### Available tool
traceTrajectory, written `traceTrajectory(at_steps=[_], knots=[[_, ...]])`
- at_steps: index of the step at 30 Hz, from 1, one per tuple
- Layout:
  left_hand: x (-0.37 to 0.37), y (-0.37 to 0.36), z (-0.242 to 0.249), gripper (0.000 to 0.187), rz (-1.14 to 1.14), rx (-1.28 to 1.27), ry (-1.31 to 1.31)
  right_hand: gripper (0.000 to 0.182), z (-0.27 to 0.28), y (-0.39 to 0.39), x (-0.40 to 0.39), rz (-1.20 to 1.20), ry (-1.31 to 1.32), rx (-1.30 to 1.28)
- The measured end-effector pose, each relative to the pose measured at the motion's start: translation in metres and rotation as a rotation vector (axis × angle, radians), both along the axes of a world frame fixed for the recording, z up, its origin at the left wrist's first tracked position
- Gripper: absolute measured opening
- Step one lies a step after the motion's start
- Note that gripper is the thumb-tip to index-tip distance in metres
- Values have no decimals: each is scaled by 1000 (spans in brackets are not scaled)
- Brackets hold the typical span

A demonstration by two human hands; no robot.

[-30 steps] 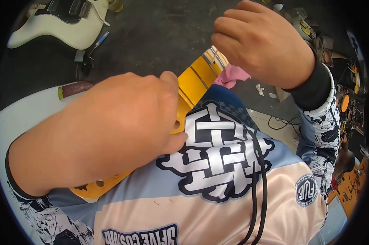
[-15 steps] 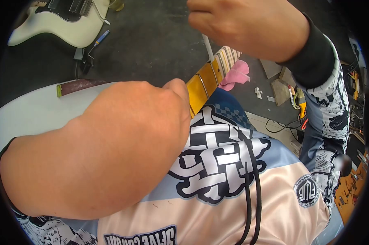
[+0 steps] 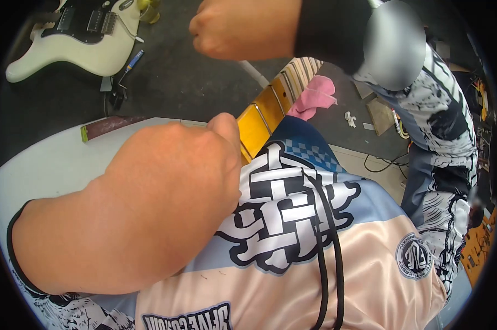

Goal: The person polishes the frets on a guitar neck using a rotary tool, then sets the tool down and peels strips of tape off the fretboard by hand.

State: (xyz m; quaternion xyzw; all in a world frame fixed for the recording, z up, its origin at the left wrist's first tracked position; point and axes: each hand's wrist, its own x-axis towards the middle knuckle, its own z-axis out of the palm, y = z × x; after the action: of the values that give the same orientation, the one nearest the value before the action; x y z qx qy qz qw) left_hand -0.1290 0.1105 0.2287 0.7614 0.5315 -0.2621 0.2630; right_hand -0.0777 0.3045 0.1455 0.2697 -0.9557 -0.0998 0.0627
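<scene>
A guitar neck [image 3: 254, 124] with a glossy yellow fretboard and metal frets runs diagonally through the middle, with pale and dark stripes across its upper end. My left hand [image 3: 174, 165] is closed around the lower part of the neck, its thumb side against the fretboard edge; the fingertips are hidden. Above the neck, my right hand [image 3: 232, 30] is closed in a fist. A slim pale rod [image 3: 254, 73] runs from under this fist to the fretboard near a fret. Its upper end is hidden by the hand.
A white electric guitar body [image 3: 89, 52] lies at upper left on the dark work surface [image 3: 188, 88], beside a blue pen-like tool [image 3: 134, 60]. A dark red block [image 3: 108, 127] is beyond my left forearm. Right of the neck are a pink cloth [image 3: 313, 99], wooden blocks [image 3: 381, 114] and cables.
My right hand has moved left, and the rod leans over more. The neck and my left hand have shifted slightly left and down in view.
</scene>
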Motion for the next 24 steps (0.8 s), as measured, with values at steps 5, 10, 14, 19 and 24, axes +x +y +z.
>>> traceTrajectory(at_steps=[5,10,14,19,24], knots=[[-3,5,2,51,8,8,-20,16,-18,10,-5,-94,-13,-69],[-5,14,6,56,152,-16,-109,14,-113,78,-76,-215,264,-298],[-22,9,-2,62,296,-56,-158,12,4,51,82,-794,430,-491],[-37,9,-19,69,519,-44,-214,15,-76,39,241,-1255,619,-505],[-39,19,-25,67,686,-162,-289,16,-175,-24,341,-1554,597,-363]])
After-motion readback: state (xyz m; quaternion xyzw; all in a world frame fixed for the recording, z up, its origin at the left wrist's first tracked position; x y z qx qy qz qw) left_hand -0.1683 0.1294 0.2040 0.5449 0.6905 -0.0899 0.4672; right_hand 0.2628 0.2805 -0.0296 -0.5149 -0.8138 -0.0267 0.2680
